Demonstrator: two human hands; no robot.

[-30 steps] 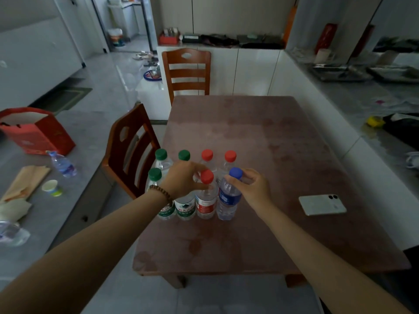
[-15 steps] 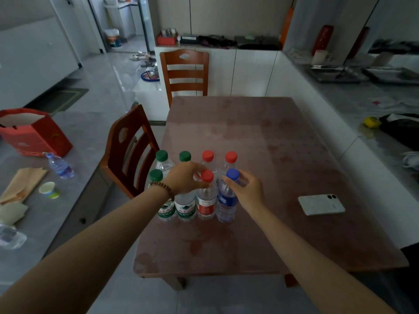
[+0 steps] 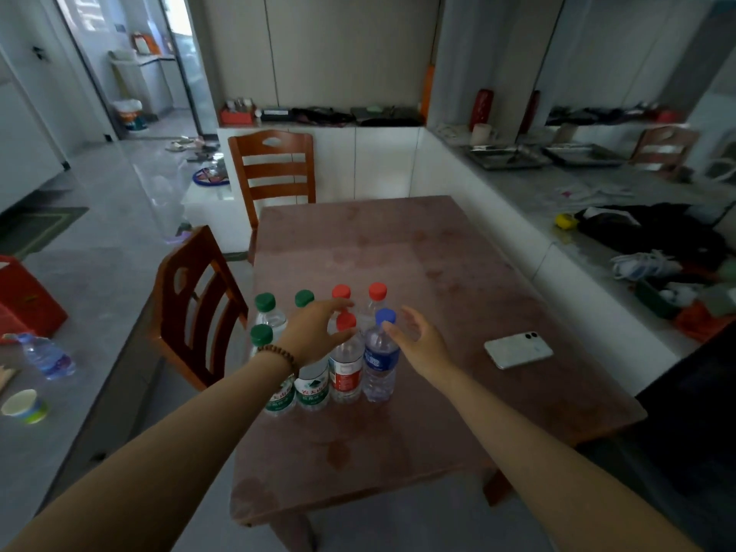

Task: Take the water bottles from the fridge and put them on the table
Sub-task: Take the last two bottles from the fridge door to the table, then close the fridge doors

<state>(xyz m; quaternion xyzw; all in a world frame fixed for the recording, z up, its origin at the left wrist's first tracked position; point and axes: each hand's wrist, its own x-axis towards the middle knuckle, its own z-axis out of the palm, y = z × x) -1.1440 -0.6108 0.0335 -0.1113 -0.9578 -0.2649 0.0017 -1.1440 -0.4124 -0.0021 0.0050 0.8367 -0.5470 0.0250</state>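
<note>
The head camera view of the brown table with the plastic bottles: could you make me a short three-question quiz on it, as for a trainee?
1. True or false: the white phone lies on the brown table apart from the plastic bottles.
2. What colour is the cap on the blue-labelled bottle nearest the right hand?
3. Which wrist wears the beaded bracelet? A left, B right, C neither.

Key: 1 true. 2 blue. 3 A; both it and the left hand are open, gripping nothing.
</note>
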